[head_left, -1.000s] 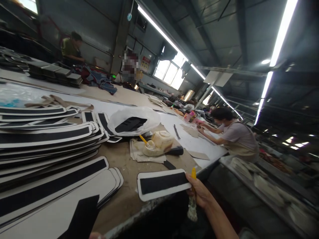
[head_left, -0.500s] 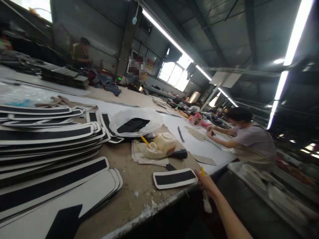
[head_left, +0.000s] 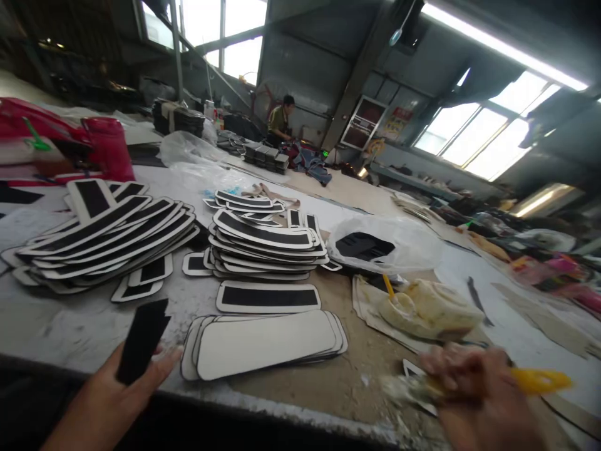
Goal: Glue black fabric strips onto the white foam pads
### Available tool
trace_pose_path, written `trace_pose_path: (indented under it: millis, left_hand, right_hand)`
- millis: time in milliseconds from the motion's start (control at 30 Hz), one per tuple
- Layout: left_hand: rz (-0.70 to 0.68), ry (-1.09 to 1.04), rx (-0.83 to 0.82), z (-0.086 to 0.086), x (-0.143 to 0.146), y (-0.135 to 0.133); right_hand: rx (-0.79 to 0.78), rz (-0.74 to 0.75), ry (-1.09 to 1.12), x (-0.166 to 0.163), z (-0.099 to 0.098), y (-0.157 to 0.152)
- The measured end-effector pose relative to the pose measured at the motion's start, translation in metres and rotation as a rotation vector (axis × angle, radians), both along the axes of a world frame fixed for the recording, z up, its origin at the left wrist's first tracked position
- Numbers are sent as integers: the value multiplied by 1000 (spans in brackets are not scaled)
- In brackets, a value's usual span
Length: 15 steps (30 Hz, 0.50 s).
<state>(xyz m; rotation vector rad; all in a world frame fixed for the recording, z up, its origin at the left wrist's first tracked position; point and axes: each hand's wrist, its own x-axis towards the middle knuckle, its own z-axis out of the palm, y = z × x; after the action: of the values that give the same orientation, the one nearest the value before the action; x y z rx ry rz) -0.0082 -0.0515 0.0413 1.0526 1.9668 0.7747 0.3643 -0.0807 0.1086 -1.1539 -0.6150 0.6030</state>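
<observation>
My left hand (head_left: 110, 398) is closed round a small bundle of black strips (head_left: 143, 338) at the table's near edge. Close to its fingertips lies a stack of plain cream rounded panels (head_left: 267, 344). Behind that stack is a cream panel with a black strip along its middle (head_left: 267, 296). My right hand (head_left: 488, 391), smeared by motion, grips a brush by its yellow handle (head_left: 539, 380). The brush's pale bristles point left, over a partly hidden black-and-white panel (head_left: 413, 369). A whitish, stained glue container (head_left: 436, 310) stands just behind this hand, with another yellow handle (head_left: 388, 286) sticking out.
Two large piles of black-striped panels, one at left (head_left: 107, 244) and one in the middle (head_left: 263, 244), cover much of the table. A white plastic bag (head_left: 413, 244) holds black pieces. A red container (head_left: 109, 147) stands far left. Another person (head_left: 280, 119) sits at the back.
My view has turned left. My left hand with the black strips has come into sight. The brush in my right hand has swung from hanging down to lying nearly level.
</observation>
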Motion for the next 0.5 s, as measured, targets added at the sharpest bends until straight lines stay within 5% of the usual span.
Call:
trace_pose_path:
  millis: [100,200,333,500]
  left_hand:
    - [-91,-30,-32,1,4,8]
    - [-200,-157,-36,-7,10,14]
    - [-331,-305,22,-18,10,22]
    - [-315,-339,-4,-23,11,27]
  right_hand:
    - [138,227,201,-110,6,44]
    - [188,306,285,-180,-13,72]
    - [115,333,347,-219,-44,81]
    - [72,261,273,-221,-63,77]
